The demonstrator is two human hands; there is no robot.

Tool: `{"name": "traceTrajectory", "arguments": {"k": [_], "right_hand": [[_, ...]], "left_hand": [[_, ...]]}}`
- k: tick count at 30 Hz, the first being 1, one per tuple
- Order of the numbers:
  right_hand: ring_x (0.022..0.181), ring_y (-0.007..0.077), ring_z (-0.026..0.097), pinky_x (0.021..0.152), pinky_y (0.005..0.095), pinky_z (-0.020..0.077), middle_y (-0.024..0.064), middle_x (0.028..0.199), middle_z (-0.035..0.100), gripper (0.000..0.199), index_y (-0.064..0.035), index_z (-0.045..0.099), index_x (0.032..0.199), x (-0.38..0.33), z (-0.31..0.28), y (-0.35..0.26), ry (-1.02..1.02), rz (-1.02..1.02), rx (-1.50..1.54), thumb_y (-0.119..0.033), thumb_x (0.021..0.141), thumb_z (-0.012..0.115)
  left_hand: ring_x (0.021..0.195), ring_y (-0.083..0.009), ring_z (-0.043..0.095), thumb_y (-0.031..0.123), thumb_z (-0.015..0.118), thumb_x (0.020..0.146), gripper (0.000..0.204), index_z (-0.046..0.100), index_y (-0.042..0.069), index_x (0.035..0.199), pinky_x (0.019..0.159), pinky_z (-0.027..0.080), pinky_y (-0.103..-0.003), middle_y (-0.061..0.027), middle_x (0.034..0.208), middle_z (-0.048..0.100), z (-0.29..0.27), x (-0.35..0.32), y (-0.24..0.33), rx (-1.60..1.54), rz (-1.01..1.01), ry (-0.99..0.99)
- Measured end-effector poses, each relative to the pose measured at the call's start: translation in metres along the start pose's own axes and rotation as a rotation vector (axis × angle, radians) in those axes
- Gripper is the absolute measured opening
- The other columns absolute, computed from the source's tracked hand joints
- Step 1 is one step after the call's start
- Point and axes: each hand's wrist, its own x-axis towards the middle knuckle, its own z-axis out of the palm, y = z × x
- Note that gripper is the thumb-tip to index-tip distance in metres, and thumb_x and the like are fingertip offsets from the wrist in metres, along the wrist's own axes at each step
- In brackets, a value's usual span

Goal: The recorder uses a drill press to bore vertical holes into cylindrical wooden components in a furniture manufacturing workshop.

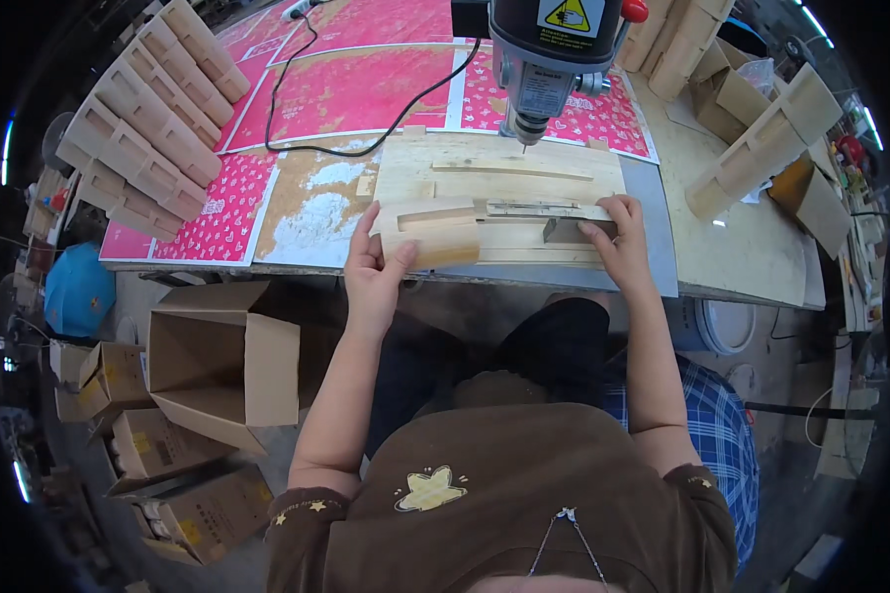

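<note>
My left hand [374, 275] is closed on a pale curved wooden block [437, 247] with a long rectangular recess in its upper face. The block lies at the near edge of a wooden board jig [415, 163]. In my right hand [623, 247], thumb and fingers close around a small grey block [564, 231] at the right end of a slotted wooden guide [509, 240]. Beyond both hands stands a bench drill [544, 79]; its thin bit hangs above the board, apart from the wooden block. A thin wooden strip [514, 171] lies across the board.
Rows of similar wooden blocks [153, 133] stand at the far left, and a stack [761, 143] stands at the right. Pale dust [316, 225] lies left of the jig. A black cable [366, 148] crosses the pink covering. An open cardboard box [198, 346] sits below the table's left side.
</note>
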Motion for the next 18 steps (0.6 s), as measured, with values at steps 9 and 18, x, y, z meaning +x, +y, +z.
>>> {"name": "traceTrajectory", "arguments": {"k": [9, 18], "right_hand": [[0.098, 0.0232, 0.045, 0.084, 0.0312, 0.0395, 0.0094, 0.103, 0.044, 0.037, -0.0036, 0.056, 0.101, 0.007, -0.004, -0.002, -0.049, -0.08, 0.052, -0.009, 0.07, 0.073], [0.095, 0.0263, 0.047, 0.081, 0.0327, 0.0416, 0.0117, 0.101, 0.045, 0.041, -0.0032, 0.056, 0.101, 0.0, 0.009, -0.014, -0.045, -0.164, -0.019, -0.007, 0.065, 0.075]], "left_hand": [[0.103, -0.0158, 0.054, 0.007, 0.06, 0.083, 0.069, 0.021, 0.005, 0.139, 0.088, 0.042, -0.029, -0.0119, 0.113, 0.056, 0.006, 0.006, -0.019, 0.005, -0.095, -0.141], [0.107, -0.0185, 0.05, 0.004, 0.075, 0.068, 0.095, 0.014, 0.007, 0.141, 0.087, 0.044, -0.031, -0.0101, 0.121, 0.047, 0.04, 0.009, -0.037, 0.171, -0.062, -0.314]]}}
